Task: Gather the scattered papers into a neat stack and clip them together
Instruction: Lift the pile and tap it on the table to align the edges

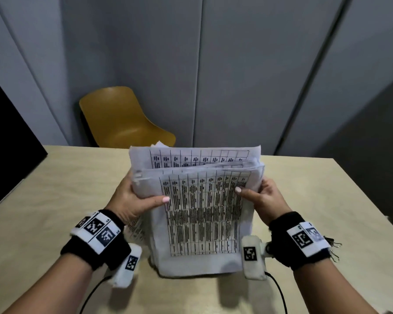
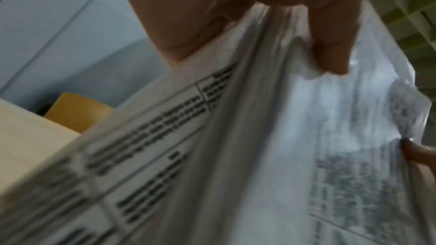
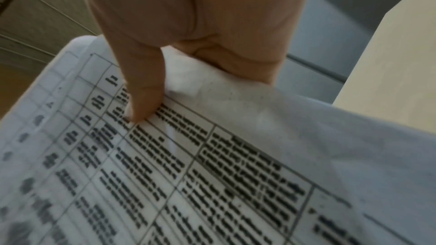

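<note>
A bundle of white papers [image 1: 202, 214] printed with black tables stands nearly upright on its lower edge on the beige table [image 1: 55, 189]. Its top edges are uneven, with the back sheets higher. My left hand [image 1: 134, 200] grips the bundle's left edge, thumb across the front sheet. My right hand [image 1: 261, 198] grips the right edge, thumb on the print. In the left wrist view the sheets [image 2: 235, 156] fan out below my fingers [image 2: 330, 44]. The right wrist view shows my thumb [image 3: 141, 90] pressing on the front page [image 3: 212, 174]. A dark binder clip [image 1: 332, 242] peeks out behind my right wrist.
A yellow chair [image 1: 120, 118] stands behind the table's far edge. A black panel [image 1: 7, 141] rises at the table's left. Grey wall panels [image 1: 236, 64] close the back. Bare tabletop lies to both sides of the bundle.
</note>
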Action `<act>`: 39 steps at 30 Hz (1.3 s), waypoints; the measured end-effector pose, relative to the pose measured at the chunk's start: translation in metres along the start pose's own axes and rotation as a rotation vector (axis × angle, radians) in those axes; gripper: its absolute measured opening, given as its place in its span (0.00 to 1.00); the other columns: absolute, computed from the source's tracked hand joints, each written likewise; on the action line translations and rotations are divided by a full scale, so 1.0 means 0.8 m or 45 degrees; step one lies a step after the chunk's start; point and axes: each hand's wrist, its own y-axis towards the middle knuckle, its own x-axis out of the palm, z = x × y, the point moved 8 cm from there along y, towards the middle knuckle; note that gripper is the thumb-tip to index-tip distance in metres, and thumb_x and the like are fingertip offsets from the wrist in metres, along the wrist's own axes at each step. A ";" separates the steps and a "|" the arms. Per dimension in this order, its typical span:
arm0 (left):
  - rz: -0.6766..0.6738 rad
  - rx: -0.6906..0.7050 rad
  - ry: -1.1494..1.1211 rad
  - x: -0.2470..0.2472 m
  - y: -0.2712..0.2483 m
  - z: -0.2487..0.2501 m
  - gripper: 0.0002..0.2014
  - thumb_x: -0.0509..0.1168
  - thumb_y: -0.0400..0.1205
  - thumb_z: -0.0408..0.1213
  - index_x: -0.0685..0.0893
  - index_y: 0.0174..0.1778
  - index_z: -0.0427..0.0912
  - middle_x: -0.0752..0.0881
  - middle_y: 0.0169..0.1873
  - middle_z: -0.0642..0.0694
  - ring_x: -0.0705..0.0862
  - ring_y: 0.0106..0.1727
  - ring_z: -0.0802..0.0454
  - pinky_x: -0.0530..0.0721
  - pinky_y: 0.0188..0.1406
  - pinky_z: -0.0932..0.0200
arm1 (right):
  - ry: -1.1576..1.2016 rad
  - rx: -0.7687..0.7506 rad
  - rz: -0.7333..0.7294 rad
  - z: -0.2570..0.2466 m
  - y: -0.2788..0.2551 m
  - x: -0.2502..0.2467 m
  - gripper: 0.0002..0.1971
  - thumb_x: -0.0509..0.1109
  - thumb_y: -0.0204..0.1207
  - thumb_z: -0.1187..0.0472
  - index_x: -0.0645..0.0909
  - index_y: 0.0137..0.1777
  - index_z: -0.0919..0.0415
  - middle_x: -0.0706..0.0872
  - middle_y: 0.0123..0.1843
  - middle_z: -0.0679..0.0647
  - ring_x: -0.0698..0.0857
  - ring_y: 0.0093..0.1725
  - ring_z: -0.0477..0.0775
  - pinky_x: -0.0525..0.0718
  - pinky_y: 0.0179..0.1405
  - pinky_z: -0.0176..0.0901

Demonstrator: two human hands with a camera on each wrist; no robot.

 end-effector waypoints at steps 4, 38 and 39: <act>0.212 -0.006 0.109 0.010 0.009 0.012 0.04 0.73 0.73 0.37 0.86 0.41 0.50 0.90 0.40 0.49 0.89 0.46 0.55 0.86 0.54 0.50 | -0.003 -0.134 0.240 -0.013 -0.008 0.007 0.12 0.75 0.67 0.73 0.83 0.46 0.57 0.91 0.37 0.45 0.88 0.40 0.43 0.86 0.42 0.37; 0.326 0.091 -0.056 -0.005 0.008 0.008 0.13 0.70 0.73 0.23 0.86 0.42 0.49 0.90 0.34 0.66 0.88 0.39 0.67 0.84 0.38 0.75 | -0.149 -0.312 0.558 -0.012 -0.040 -0.031 0.15 0.64 0.75 0.78 0.83 0.42 0.58 0.90 0.35 0.40 0.84 0.36 0.36 0.83 0.40 0.31; 0.320 0.096 -0.056 -0.003 0.009 0.009 0.13 0.70 0.73 0.23 0.86 0.42 0.49 0.90 0.34 0.66 0.88 0.39 0.67 0.84 0.37 0.75 | -0.145 -0.306 0.560 -0.012 -0.041 -0.031 0.12 0.65 0.76 0.76 0.83 0.41 0.58 0.90 0.34 0.41 0.85 0.35 0.36 0.83 0.39 0.30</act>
